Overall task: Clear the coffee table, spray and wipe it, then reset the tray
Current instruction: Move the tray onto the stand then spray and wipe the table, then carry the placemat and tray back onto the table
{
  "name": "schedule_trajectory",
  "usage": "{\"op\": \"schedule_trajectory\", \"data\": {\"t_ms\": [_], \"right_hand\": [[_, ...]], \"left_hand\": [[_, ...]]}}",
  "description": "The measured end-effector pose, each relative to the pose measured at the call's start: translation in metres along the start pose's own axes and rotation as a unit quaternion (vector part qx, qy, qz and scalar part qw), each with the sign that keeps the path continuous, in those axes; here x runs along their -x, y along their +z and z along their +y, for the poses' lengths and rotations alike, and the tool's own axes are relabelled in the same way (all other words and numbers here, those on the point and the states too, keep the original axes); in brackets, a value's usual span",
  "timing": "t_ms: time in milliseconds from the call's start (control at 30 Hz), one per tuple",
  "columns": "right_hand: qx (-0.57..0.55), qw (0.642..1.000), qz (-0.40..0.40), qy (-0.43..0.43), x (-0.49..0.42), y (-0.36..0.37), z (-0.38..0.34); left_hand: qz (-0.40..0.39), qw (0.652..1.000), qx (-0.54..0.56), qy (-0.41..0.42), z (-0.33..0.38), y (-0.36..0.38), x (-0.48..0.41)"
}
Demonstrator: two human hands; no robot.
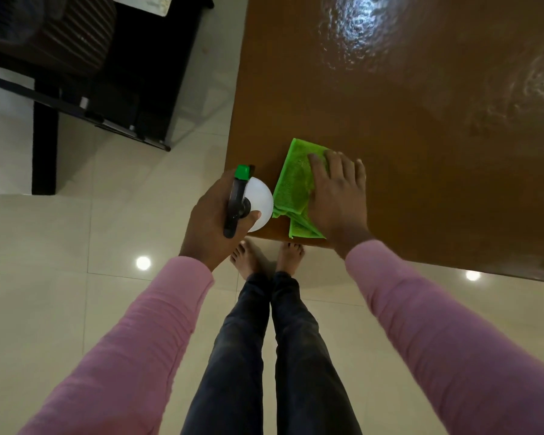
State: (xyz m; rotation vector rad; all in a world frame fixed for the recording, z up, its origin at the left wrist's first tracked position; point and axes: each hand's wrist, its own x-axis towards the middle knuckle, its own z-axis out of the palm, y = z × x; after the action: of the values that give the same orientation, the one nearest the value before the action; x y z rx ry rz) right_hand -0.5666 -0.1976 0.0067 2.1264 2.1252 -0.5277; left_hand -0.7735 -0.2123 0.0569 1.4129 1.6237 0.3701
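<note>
The brown coffee table (405, 105) fills the upper right, its top glossy with wet patches. A folded green cloth (292, 186) lies near the table's front left corner. My right hand (339, 196) presses flat on the cloth, fingers spread. My left hand (211, 221) grips a white spray bottle (259, 202) with a black trigger and green nozzle, held just over the table's corner beside the cloth. No tray is in view.
Dark furniture with a black frame (107, 89) stands on the left, across a strip of pale tiled floor (107, 230). My bare feet (264, 255) stand at the table's front edge.
</note>
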Motion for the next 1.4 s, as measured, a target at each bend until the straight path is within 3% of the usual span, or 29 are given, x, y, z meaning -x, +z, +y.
{"op": "schedule_trajectory", "data": {"t_ms": [100, 267, 400, 600, 800, 1067, 1400], "right_hand": [[-0.014, 1.000, -0.010, 0.026, 0.025, 0.018, -0.009], [0.034, 0.998, -0.040, -0.035, 0.052, 0.037, -0.018], [0.025, 0.999, -0.043, -0.002, 0.079, 0.027, -0.018], [-0.009, 0.991, -0.095, 0.094, 0.114, -0.037, -0.023], [-0.039, 0.991, -0.053, 0.118, 0.130, -0.104, -0.059], [-0.038, 0.992, -0.022, 0.115, 0.136, -0.148, -0.099], [-0.035, 0.991, 0.034, 0.128, 0.119, -0.171, -0.203]], "left_hand": [[0.004, 1.000, -0.010, 0.001, -0.002, 0.001, 0.001], [0.010, 1.000, -0.004, -0.001, 0.003, 0.004, -0.001], [0.005, 0.999, 0.011, -0.035, 0.006, 0.004, 0.004], [-0.023, 0.982, -0.165, -0.090, 0.013, -0.014, 0.036], [-0.005, 0.969, -0.223, -0.103, 0.050, -0.042, 0.093], [0.049, 0.963, -0.259, -0.056, 0.085, -0.084, 0.111], [0.028, 0.959, -0.283, 0.005, 0.050, -0.187, 0.111]]}}
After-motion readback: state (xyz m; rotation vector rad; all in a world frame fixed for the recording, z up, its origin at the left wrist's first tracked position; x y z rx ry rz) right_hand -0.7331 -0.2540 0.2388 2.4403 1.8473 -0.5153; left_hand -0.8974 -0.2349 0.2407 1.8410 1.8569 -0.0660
